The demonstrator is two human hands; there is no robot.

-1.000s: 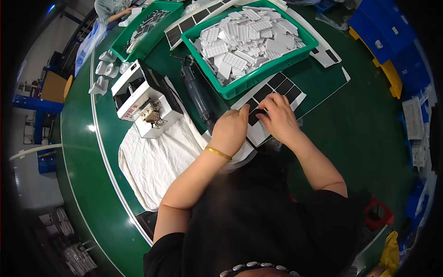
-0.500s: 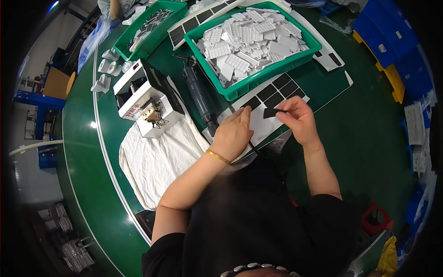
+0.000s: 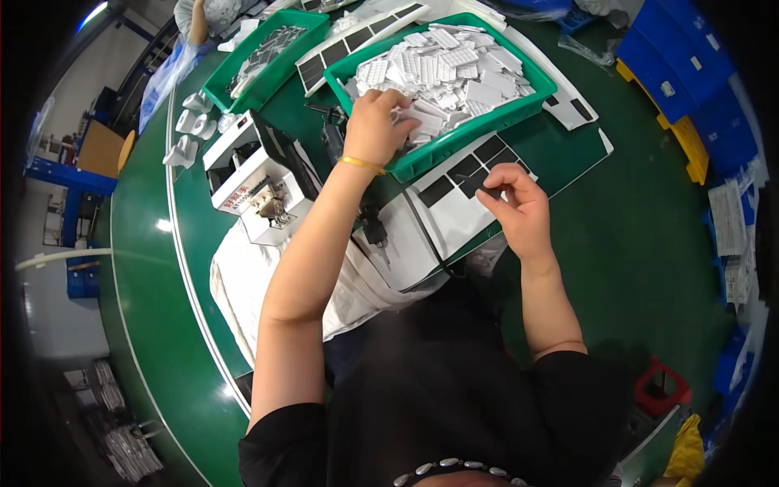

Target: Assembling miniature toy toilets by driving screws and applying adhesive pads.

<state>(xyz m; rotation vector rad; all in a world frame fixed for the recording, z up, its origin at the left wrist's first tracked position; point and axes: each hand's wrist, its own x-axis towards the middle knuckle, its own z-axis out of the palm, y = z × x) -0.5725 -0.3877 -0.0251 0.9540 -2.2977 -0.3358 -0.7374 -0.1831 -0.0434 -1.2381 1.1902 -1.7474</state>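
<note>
At the near left corner of a green bin, my left hand reaches over a heap of white plastic pieces. Its thumb stands apart from its curved fingers, and no piece shows plainly in its grasp. My right hand pinches a small black adhesive pad between thumb and fingers. That hand hovers over a white backing sheet with rows of black pads on it. A dark power screwdriver lies beside the sheet, partly hidden behind my left forearm.
Left of the screwdriver stands a white machine, with a white cloth before it. A smaller green bin holds dark and grey parts. White moulded parts lie to its left. Blue bins line the right; a co-worker's arm shows far left.
My left hand has left the backing sheet and moved up and left to the bin of white pieces. The right hand keeps its black pad, now tilted differently. The screwdriver has shifted slightly.
</note>
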